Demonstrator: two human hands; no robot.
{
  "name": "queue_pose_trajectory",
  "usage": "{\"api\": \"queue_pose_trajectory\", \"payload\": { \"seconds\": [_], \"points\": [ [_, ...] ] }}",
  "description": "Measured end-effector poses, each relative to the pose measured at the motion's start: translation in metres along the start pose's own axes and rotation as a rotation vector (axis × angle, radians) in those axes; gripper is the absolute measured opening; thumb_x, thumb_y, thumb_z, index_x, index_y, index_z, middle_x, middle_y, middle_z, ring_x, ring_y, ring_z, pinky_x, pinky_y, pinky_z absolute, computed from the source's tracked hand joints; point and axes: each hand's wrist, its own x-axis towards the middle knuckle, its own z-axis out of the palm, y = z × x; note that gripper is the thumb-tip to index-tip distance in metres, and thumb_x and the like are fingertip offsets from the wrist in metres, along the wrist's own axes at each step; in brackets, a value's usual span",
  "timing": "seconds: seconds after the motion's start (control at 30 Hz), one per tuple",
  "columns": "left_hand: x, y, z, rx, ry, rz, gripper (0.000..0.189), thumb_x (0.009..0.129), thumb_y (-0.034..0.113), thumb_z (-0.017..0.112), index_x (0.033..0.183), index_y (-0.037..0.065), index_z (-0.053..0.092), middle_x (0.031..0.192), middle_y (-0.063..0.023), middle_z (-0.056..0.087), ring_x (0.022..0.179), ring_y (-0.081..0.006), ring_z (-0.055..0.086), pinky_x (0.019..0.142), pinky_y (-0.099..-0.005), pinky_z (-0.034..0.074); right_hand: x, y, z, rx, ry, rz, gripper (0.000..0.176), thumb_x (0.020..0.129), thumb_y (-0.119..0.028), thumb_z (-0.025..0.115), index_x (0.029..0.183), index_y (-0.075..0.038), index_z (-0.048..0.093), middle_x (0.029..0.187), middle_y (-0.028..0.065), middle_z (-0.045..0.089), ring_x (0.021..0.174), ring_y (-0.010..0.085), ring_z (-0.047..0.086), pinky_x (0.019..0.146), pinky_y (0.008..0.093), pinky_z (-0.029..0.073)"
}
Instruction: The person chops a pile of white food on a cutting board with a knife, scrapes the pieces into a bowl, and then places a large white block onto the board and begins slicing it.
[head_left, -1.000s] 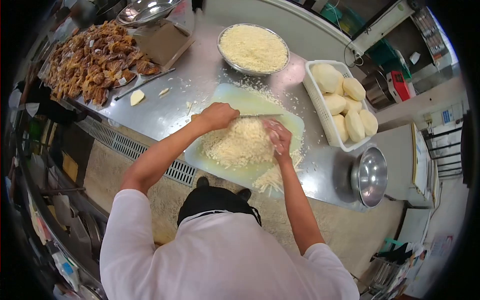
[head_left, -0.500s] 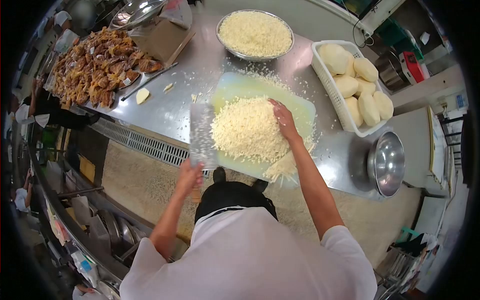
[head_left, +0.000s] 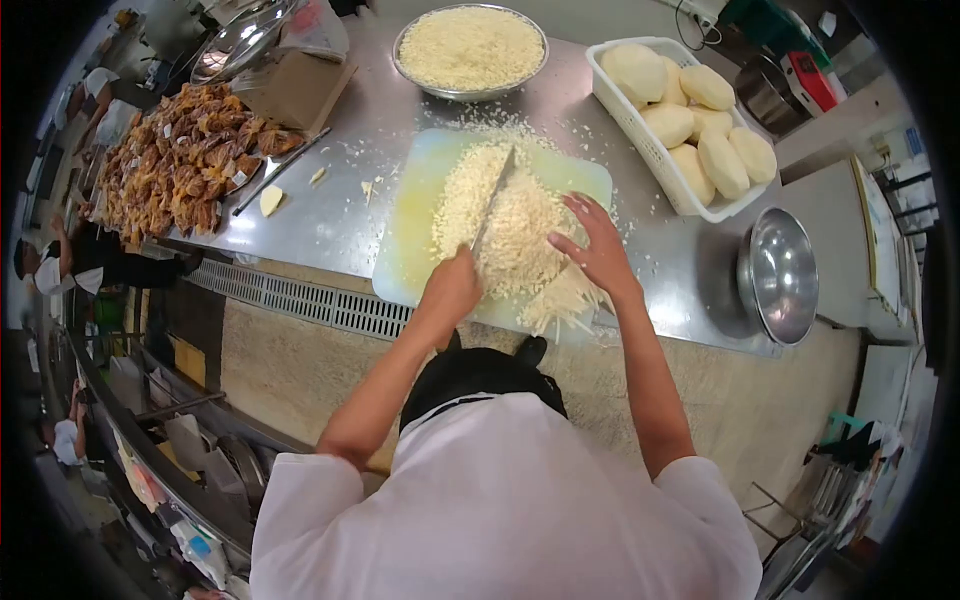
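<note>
My left hand (head_left: 453, 287) is wrapped round the handle of a large knife (head_left: 494, 202), whose blade stands edge-down in a heap of finely chopped pale pieces (head_left: 520, 235). The heap lies on a pale green cutting board (head_left: 400, 262). At the heap's right side is my right hand (head_left: 597, 246), fingers spread, holding nothing. Thin uncut strips (head_left: 560, 303) lie at the heap's lower right, below my right hand. Small bits are scattered on the board and the metal table round it.
Behind the board stands a metal bowl of chopped pieces (head_left: 472, 52). A white basket (head_left: 650, 142) holds several peeled pale vegetables. An empty metal bowl (head_left: 783, 277) is at the right. Brown packed pieces (head_left: 180, 165) and a rod (head_left: 283, 172) lie left. People stand far left.
My left hand has brought the knife from the heap's left side rightward into the heap. My right hand has come off the heap's upper edge, its fingers more spread. The whole view has shifted slightly.
</note>
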Motion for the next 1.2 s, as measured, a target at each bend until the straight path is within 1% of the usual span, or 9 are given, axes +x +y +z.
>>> {"api": "queue_pose_trajectory", "payload": {
  "seconds": [0.23,0.3,0.43,0.6,0.7,0.87,0.93,1.1,1.2],
  "points": [
    [-0.004,0.031,-0.032,0.039,-0.05,-0.006,0.018,0.08,0.0,0.047,0.092,-0.013,0.05,0.074,-0.0336,0.059,0.071,-0.0476,0.06,0.063,-0.0524,0.047,-0.082,0.01,0.032,-0.261,-0.109,0.09,0.129,0.047,-0.059,0.082,0.145,-0.002,0.021,0.139,0.0349,0.026,0.131,0.0478,0.025,0.11,0.051,0.022],
    [0.007,-0.01,0.013,0.096,-0.06,0.054,0.018,0.081,0.004,0.049,0.093,-0.009,0.051,0.072,-0.0304,0.06,0.062,-0.0452,0.06,0.059,-0.0494,0.048,-0.089,0.004,0.049,-0.282,-0.042,0.126,0.128,0.047,-0.058,0.082,0.145,-0.002,0.021,0.14,0.0337,0.026,0.13,0.0472,0.025,0.109,0.0516,0.022],
    [0.015,0.015,-0.068,-0.253,-0.241,-0.204,0.016,0.083,0.007,0.049,0.096,0.0,0.055,0.071,-0.0237,0.06,0.053,-0.0312,0.055,0.054,-0.0399,0.048,-0.093,0.014,0.073,-0.278,0.153,0.082,0.115,0.055,-0.048,0.082,0.143,-0.002,0.024,0.136,0.0306,0.029,0.125,0.0454,0.029,0.104,0.0537,0.025],
    [0.064,-0.063,-0.076,0.239,0.242,0.253,0.018,0.081,0.007,0.049,0.096,-0.002,0.055,0.07,-0.0296,0.059,0.063,-0.0423,0.061,0.058,-0.0484,0.048,-0.073,0.017,0.088,-0.32,0.235,0.142,0.102,0.062,-0.036,0.082,0.141,-0.002,0.028,0.133,0.0287,0.032,0.121,0.0438,0.031,0.101,0.0543,0.027],
    [0.088,-0.078,-0.053,0.364,0.141,0.131,0.016,0.08,0.005,0.049,0.093,-0.004,0.054,0.069,-0.0301,0.059,0.071,-0.0469,0.059,0.064,-0.0513,0.048,-0.065,0.015,0.088,-0.341,0.239,0.229,0.102,0.061,-0.032,0.083,0.141,-0.002,0.028,0.134,0.0273,0.032,0.122,0.0433,0.031,0.1,0.0546,0.027],
    [0.054,-0.053,-0.041,0.305,0.067,0.287,0.013,0.084,0.01,0.05,0.091,0.0,0.053,0.068,-0.029,0.056,0.069,-0.0478,0.056,0.06,-0.0522,0.045,-0.054,0.002,0.053,-0.315,-0.135,0.375,0.114,0.054,-0.045,0.085,0.143,-0.005,0.026,0.139,0.0257,0.029,0.127,0.0439,0.027,0.102,0.0556,0.026],
    [0.037,-0.055,-0.059,0.169,0.091,0.32,0.015,0.085,0.011,0.053,0.093,-0.001,0.053,0.062,-0.0238,0.056,0.058,-0.0391,0.058,0.054,-0.0444,0.045,-0.045,0.012,0.043,-0.29,-0.187,0.387,0.119,0.05,-0.054,0.083,0.144,-0.006,0.027,0.143,0.026,0.026,0.132,0.0429,0.023,0.107,0.0531,0.023],
    [-0.05,-0.072,-0.077,-0.693,0.041,-0.333,0.015,0.091,0.013,0.052,0.1,0.001,0.053,0.054,-0.0009,0.046,0.038,-0.0091,0.044,0.035,-0.0267,0.038,-0.043,0.016,0.044,-0.246,-0.099,0.283,0.118,0.049,-0.057,0.083,0.139,0.0,0.032,0.14,0.029,0.032,0.132,0.0429,0.028,0.11,0.0473,0.024],
    [-0.094,-0.111,-0.025,-0.914,0.082,-0.526,0.02,0.092,0.018,0.056,0.104,0.003,0.049,0.054,0.0008,0.043,0.038,-0.0098,0.043,0.034,-0.0257,0.039,-0.059,0.006,0.046,-0.252,-0.089,0.277,0.121,0.048,-0.055,0.084,0.141,-0.001,0.028,0.142,0.0282,0.029,0.133,0.0424,0.026,0.111,0.0473,0.023]
  ]
}}
